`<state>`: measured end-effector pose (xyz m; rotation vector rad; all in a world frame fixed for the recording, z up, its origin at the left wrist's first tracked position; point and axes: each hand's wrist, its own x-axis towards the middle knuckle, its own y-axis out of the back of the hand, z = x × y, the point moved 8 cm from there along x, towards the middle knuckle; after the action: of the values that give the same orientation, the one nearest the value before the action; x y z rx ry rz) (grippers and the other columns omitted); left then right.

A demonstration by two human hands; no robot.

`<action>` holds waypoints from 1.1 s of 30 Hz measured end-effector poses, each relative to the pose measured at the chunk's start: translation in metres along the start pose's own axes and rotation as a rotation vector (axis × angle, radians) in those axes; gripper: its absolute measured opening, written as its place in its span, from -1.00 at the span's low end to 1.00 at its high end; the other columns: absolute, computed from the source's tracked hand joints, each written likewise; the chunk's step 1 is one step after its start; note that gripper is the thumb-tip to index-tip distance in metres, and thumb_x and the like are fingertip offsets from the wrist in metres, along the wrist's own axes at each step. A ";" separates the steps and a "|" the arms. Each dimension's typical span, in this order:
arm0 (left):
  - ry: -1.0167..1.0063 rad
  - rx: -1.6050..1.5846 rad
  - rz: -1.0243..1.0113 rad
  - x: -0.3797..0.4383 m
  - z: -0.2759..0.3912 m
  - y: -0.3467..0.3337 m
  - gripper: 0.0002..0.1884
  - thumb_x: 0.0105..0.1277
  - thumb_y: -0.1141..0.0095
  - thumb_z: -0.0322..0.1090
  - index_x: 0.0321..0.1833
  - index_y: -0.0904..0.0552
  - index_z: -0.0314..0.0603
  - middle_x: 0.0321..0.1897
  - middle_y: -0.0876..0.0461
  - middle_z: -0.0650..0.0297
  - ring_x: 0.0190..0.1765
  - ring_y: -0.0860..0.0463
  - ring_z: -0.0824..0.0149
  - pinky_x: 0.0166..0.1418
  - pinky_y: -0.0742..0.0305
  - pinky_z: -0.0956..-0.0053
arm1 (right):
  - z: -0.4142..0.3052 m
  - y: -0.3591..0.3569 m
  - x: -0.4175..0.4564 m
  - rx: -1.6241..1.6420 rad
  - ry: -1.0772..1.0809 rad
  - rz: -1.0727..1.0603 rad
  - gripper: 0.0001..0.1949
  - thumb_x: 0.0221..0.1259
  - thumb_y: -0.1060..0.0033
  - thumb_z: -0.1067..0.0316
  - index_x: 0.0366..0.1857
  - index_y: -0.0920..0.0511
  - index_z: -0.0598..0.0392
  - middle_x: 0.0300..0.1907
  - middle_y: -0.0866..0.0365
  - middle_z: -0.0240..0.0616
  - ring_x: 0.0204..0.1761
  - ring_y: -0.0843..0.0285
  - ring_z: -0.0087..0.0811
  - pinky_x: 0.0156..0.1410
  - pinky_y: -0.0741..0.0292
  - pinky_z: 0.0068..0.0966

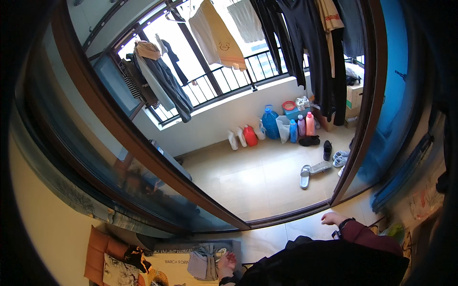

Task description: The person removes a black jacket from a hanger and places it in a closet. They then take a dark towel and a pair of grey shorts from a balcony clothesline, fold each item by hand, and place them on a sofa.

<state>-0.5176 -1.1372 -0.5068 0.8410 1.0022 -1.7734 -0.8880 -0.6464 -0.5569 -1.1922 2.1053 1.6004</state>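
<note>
My left hand (pixel 228 262) is low in the view, palm partly showing, fingers loosely bent with nothing in them. Beside it, a bundle of grey clothing (pixel 204 262) lies on a yellow printed cover (pixel 166 266) over a couch or bed. My right hand (pixel 332 218) hangs over the pale floor tiles, just inside the threshold of a sliding door (pixel 290 218). It appears empty, though its fingers are partly turned from view. A dark band circles the right wrist below a maroon sleeve (pixel 368 236).
Beyond the brown door frame (pixel 150 164) lies a balcony with silver slides (pixel 305 177), black shoes (pixel 327 150) and sneakers (pixel 340 159). A red jug (pixel 250 136), a large blue bottle (pixel 270 123) and other bottles line the wall. Trousers (pixel 318 53) and a yellow towel (pixel 227 39) hang above.
</note>
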 end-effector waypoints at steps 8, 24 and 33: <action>-0.219 0.170 -0.091 -0.034 -0.014 -0.127 -0.74 0.43 -0.05 -0.18 0.10 -0.48 -0.02 -0.17 -0.63 0.21 -0.16 -0.65 0.21 -0.15 -0.56 0.29 | 0.072 0.115 0.056 0.355 -0.091 0.055 -0.67 0.05 -0.32 0.22 -0.08 -0.67 0.05 -0.34 -0.71 -0.26 -0.40 -0.62 -0.40 -0.28 -0.60 -0.43; -0.615 0.218 0.015 -0.137 0.140 -0.184 -0.80 0.46 0.01 -0.27 0.04 -0.56 -0.11 -0.24 -0.69 0.23 -0.18 -0.67 0.31 -0.22 -0.56 0.42 | -0.327 0.599 -0.055 0.063 0.686 0.772 -0.63 0.33 -0.16 0.12 0.14 -0.51 0.01 0.03 -0.58 -0.06 0.01 -0.58 -0.22 0.11 -0.51 -0.32; -0.622 0.698 -0.444 -0.075 0.232 -0.423 -0.71 0.43 -0.05 -0.25 0.14 -0.55 -0.18 -0.12 -0.68 0.23 -0.04 -0.67 0.38 -0.08 -0.54 0.51 | -0.489 0.781 -0.154 -0.106 0.979 1.364 -0.57 0.26 -0.22 0.13 0.13 -0.49 0.13 0.11 -0.47 0.02 0.18 -0.46 -0.10 0.32 -0.36 -0.28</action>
<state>-0.9103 -1.2052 -0.2246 0.4010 0.1382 -2.6073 -1.2177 -0.9574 0.2597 -0.4302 4.0652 1.5896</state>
